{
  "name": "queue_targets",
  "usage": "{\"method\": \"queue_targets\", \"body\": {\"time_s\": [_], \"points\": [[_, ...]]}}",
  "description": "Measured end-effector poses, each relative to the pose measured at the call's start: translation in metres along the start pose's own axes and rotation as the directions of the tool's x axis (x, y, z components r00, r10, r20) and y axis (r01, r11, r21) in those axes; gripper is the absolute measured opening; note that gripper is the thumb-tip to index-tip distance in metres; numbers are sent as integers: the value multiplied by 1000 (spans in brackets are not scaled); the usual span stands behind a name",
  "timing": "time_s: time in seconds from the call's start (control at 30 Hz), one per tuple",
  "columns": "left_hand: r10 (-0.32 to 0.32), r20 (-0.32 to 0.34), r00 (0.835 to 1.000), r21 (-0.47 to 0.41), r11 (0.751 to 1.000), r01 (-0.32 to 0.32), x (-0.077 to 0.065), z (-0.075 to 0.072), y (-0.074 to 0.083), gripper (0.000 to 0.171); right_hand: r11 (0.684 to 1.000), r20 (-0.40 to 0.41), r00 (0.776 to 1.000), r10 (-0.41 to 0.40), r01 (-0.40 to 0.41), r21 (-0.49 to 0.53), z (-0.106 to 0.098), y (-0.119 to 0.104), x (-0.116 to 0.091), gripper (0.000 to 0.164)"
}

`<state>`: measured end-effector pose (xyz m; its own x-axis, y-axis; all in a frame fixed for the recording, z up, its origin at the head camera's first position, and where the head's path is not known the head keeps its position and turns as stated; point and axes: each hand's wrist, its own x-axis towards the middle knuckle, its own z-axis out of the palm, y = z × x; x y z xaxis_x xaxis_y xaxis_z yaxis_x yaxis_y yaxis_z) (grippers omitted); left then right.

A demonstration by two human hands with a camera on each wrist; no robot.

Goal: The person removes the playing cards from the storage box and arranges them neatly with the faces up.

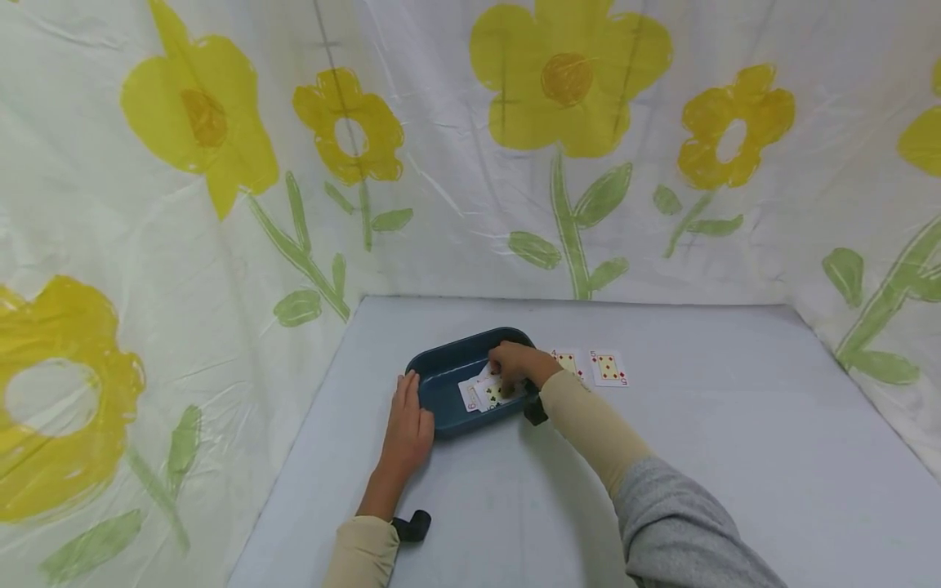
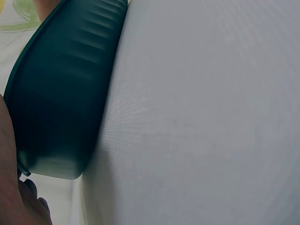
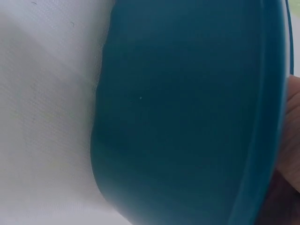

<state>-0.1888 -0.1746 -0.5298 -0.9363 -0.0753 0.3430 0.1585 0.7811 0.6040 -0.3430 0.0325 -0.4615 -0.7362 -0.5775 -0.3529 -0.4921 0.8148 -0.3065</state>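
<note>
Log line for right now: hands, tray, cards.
left hand: touching blue tray, left end; right hand: inside tray, at loose cards, grip unclear; two diamond cards: on table, right of tray

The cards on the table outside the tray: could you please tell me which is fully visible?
The rightmost card, bearing red diamonds; the right forearm partly covers the other card, just to its left.

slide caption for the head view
Left hand touching a blue tray, right hand at playing cards inside; two more cards outside.
</note>
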Motion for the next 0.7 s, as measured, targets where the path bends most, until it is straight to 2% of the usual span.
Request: {"method": "queue_targets", "body": {"time_s": [0.27, 0.37, 0.53, 0.7], "points": [[3, -3, 1000, -2, 1000, -3, 0, 0, -1, 60, 999, -48, 998, 45, -44, 14, 3, -4, -2, 44], [0, 1, 1000, -2, 1000, 0, 0, 0, -2, 59, 999, -48, 998, 33, -33, -16, 4, -8, -4, 47], [2, 0, 1000, -3, 1000, -2, 0, 1, -2, 59, 998, -48, 999, 8, -11, -62, 3, -12, -7, 41], [8, -5, 1000, -2, 1000, -8, 0, 1, -2, 60, 998, -71, 997, 33, -36, -51, 5, -8, -4, 34]]}}
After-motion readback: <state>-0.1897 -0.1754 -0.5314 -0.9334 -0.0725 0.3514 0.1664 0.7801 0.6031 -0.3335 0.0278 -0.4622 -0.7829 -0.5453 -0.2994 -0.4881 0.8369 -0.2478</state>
